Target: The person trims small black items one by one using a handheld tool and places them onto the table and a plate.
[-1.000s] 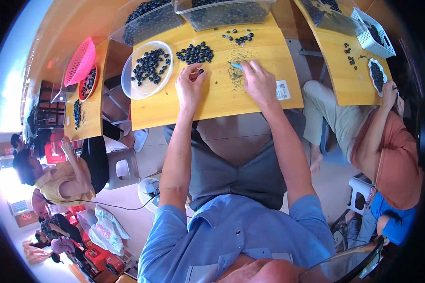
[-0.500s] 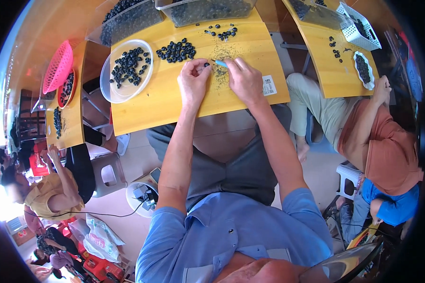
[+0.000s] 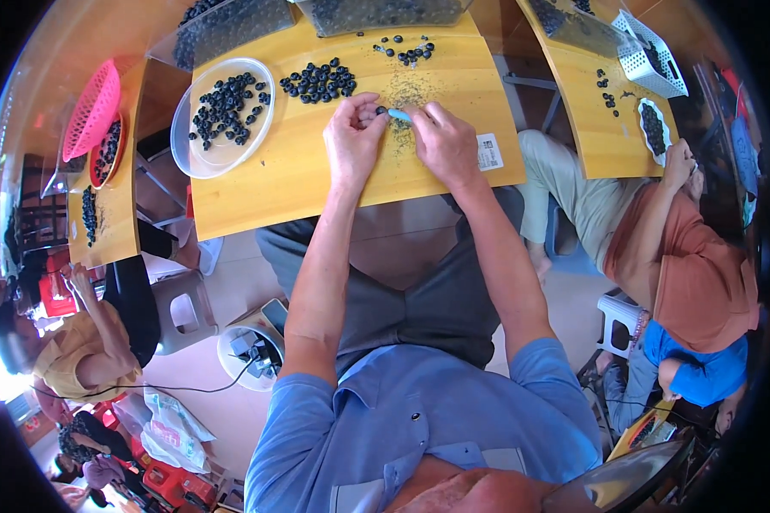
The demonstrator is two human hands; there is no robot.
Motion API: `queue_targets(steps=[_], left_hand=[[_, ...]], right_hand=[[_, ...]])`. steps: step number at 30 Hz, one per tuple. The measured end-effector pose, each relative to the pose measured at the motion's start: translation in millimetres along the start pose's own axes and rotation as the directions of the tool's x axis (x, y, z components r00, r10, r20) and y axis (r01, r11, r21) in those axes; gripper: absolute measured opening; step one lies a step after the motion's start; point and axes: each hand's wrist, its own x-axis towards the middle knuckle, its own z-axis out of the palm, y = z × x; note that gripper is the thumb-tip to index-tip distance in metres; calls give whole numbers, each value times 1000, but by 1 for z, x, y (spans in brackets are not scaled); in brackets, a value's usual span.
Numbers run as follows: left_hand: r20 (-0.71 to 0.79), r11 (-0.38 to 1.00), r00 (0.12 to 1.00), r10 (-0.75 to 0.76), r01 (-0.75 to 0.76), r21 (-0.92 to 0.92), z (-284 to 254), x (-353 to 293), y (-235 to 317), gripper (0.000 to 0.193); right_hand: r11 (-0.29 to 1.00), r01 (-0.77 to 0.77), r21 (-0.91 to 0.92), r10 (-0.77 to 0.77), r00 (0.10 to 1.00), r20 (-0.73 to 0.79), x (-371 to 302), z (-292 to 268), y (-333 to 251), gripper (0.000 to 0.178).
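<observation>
Between the thumb and fingertips of my left hand (image 3: 356, 144) is a small dark round bead-like piece (image 3: 382, 110). My right hand (image 3: 447, 147) is closed on a slim tool with a light-blue handle (image 3: 398, 114). The tool's front end meets the dark piece, and its tip is too small to make out. Just beyond my left hand lies a loose group of similar dark pieces (image 3: 319, 82) on the yellow wooden table (image 3: 291, 184). Dark crumbs (image 3: 412, 88) are scattered around and beyond the tool.
To the left, a round clear tray (image 3: 182, 145) holds more dark pieces. Clear bins (image 3: 376, 19) full of them stand at the far edge. A white label (image 3: 489, 152) lies by my right wrist. People work at side tables, with a pink basket (image 3: 94, 111) left and a white basket (image 3: 650, 64) right.
The blue-handled tool has tilted and come up against the dark piece; a small gap showed between them before. My left hand still pinches the piece. The whole view has shifted slightly.
</observation>
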Motion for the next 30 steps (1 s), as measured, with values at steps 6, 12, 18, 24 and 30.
queue_targets(steps=[6,12,18,24,30], left_hand=[[-20,999,1000,20,-20,-40,0,-1,2,37],[-44,982,997,66,-72,-173,0,-7,1,32],[-26,988,998,55,-59,-145,0,-6,3,36],[-7,991,1000,29,-30,-132,2,-7,9,34],[-29,992,994,107,-109,-70,-2,-2,-4,27]], right_hand=[[1000,-11,22,11,1000,22,0,3,2,27],[995,-92,-41,94,994,64,2,6,3,26],[997,-81,-21,81,997,5,3,2,1,25],[999,-52,5,53,998,-30,-1,3,6,27],[998,-38,43,42,994,-100,1,3,4,26]])
